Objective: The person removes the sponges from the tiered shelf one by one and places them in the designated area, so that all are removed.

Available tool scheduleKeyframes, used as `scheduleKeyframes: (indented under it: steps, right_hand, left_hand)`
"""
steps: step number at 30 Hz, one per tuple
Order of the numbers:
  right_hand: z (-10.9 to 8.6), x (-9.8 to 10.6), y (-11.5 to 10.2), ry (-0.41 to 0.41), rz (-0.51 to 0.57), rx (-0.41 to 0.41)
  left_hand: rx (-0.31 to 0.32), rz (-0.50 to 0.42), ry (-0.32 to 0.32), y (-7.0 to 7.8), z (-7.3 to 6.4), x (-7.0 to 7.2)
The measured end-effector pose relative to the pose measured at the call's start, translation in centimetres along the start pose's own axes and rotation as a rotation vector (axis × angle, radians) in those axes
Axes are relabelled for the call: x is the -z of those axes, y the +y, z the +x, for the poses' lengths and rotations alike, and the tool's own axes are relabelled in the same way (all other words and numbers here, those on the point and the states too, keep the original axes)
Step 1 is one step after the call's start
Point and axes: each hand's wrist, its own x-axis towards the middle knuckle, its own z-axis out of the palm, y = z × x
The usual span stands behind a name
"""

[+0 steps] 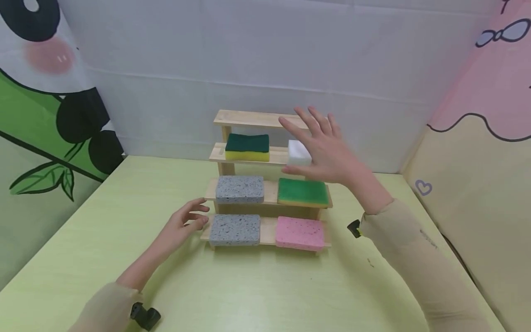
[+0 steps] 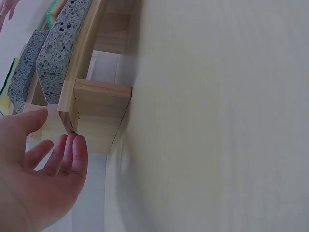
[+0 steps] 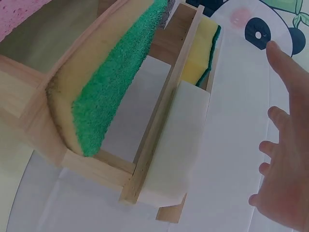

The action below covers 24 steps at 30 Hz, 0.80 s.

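Sponges (image 1: 239,189) paired on three lower shelves (image 1: 268,231) — those look done; top shelf (image 1: 249,118) perhaps remains. My right hand (image 1: 327,154) spread, left hand (image 1: 182,223) loosely curled — both holding nothing.

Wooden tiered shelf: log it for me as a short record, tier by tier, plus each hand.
Stand: wooden four-tier shelf
Second tier from top: dark-green-and-yellow scouring sponge left, white block sponge right
Third tier: upper gray speckled sponge left, green-topped scouring sponge right
Bottom tier: lower gray speckled sponge left, pink speckled sponge right
Left hand: at bottom tier's left end, contact unclear
Right hand: fingers spread, holding nothing, partly covering the white block sponge in the head view
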Motion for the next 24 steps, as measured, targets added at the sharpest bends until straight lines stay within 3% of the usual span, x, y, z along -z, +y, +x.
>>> scheduleKeyframes:
  steps: [24]
  right_hand:
    - [4.2,-1.5,-2.1,-0.042,0.023,0.054]
  left_hand:
    - [0.045,-0.069,-0.088,0.0,-2.2,-0.6]
